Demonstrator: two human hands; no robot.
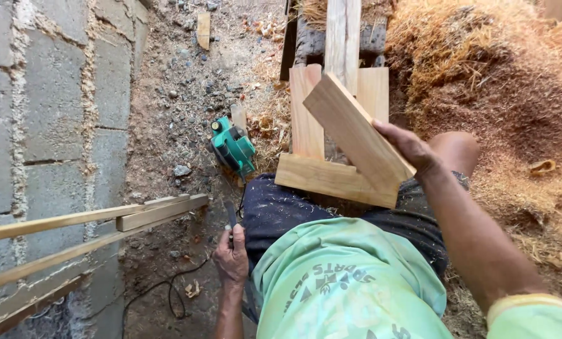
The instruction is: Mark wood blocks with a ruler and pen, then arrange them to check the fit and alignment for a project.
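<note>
My right hand [408, 148] grips the near end of a short wooden board [355, 130], held tilted above my lap. Under it a second short board [331, 180] lies across my thighs, and two more boards [306, 113] lean upright beyond my knees. Low beside my left hip, my left hand [232, 255] is closed around a thin dark tool [230, 216] that points up; I cannot tell what kind of tool it is. A green electric planer [232, 147] lies on the ground just left of my knee, apart from both hands.
A grey block wall [48, 125] runs along the left with long wooden strips [92, 216] leaning on it. A black cable [161, 289] trails over the gravel ground. A large heap of wood shavings [507, 81] fills the right. A tall plank [343, 37] stands ahead.
</note>
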